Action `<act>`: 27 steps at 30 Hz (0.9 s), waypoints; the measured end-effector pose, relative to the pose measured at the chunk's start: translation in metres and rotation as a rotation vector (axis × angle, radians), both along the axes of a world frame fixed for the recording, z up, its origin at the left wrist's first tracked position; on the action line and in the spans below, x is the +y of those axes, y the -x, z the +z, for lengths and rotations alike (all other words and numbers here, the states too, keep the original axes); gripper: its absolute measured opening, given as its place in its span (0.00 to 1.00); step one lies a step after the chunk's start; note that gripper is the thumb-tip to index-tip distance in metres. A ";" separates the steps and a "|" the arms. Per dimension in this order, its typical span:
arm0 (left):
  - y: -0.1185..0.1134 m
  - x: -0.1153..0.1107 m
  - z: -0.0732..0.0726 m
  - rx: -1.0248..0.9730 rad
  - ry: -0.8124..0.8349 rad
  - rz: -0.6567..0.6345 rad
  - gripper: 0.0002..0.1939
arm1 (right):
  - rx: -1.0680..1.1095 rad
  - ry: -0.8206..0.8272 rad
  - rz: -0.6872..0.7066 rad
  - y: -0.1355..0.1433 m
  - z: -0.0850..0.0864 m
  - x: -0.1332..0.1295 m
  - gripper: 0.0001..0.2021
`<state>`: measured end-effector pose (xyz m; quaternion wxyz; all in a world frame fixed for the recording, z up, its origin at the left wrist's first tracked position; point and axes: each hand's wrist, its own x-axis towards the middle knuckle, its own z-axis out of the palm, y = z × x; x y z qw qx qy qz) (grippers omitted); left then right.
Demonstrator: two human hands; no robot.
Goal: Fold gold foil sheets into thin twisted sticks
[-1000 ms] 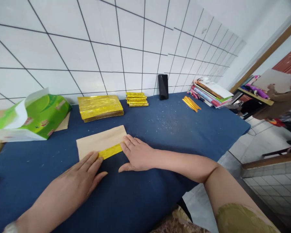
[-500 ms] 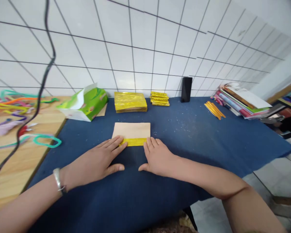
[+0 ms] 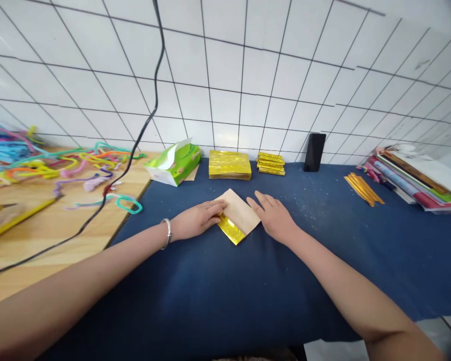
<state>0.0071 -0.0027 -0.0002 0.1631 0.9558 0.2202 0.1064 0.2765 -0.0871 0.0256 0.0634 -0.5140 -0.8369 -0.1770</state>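
Note:
A paper sheet, tan with a folded shiny gold strip along its lower left edge, lies turned like a diamond on the dark blue cloth. At its left corner, my left hand holds the sheet, fingers over the top and thumb close by the gold strip. My right hand is beside the right corner, palm down, with fingers stretched and apart. Its fingertips reach just over or beside that corner; whether they touch it I cannot tell. A silver bracelet circles my left wrist.
Along the tiled wall stand a green tissue pack, a stack of gold paper, folded gold strips and a black phone. More folded strips and books lie right. Pipe cleaners and a black cable are left.
The sheet has turned from square-on to a diamond, its gold strip now at lower left. My right hand has come off the strip to the right corner. The view has shifted left.

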 end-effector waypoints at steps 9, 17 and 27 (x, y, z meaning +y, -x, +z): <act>-0.035 0.048 0.030 0.084 -0.275 -0.036 0.15 | 0.156 -0.022 0.351 0.010 -0.009 0.001 0.12; -0.046 0.020 0.025 0.093 -0.103 -0.041 0.12 | 0.171 0.111 0.502 0.044 -0.017 -0.013 0.12; -0.029 0.027 0.019 0.118 -0.213 -0.097 0.15 | 0.241 0.194 0.228 0.014 -0.012 0.001 0.20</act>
